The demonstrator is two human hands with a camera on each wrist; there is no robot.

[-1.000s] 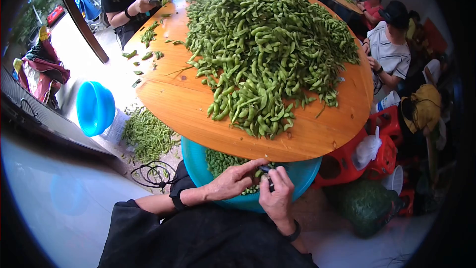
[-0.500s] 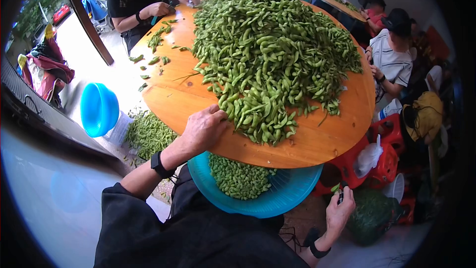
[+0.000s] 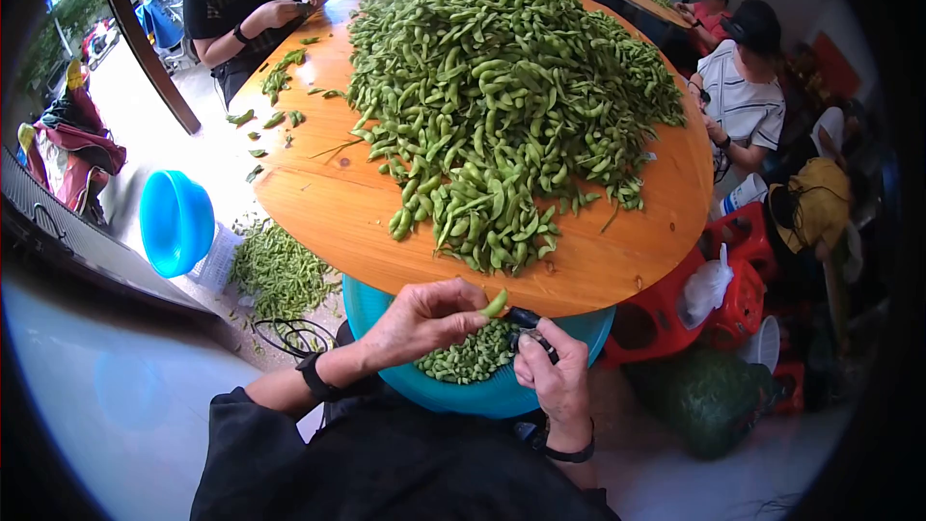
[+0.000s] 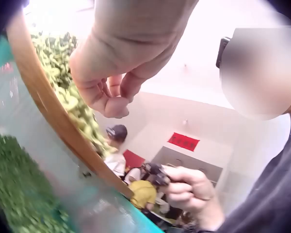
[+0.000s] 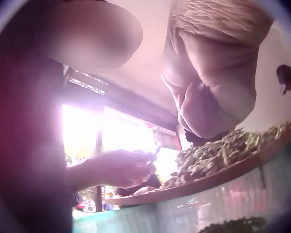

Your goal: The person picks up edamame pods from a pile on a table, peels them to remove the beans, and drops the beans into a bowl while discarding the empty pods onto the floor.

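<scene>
In the head view, my left hand [image 3: 424, 320] pinches a green soybean pod [image 3: 496, 304] between thumb and fingers. Just to its right, my right hand [image 3: 558, 376] grips a small black tool [image 3: 522, 316], its end close to the pod. Both hands are over a teal basin [image 3: 590, 336] in which shelled green beans [image 3: 471, 359] lie. A tall heap of soybean pods [image 3: 521, 87] covers much of the wooden table [image 3: 318, 222] in front. The left wrist view has the black tool [image 4: 156, 173] dark in the right hand's fingers; the pod is hidden there.
The table's rounded edge overhangs the basin. On the floor at left lie pods [image 3: 280, 270] beside a blue tub [image 3: 177, 224]. Red stools [image 3: 743, 294] and a dark green bag [image 3: 704, 400] stand at right. Other people sit around the tables.
My left hand went out to the pods at the table's edge, then came back over the basin with a pod. The right hand swung out right with the tool and returned beside it.
</scene>
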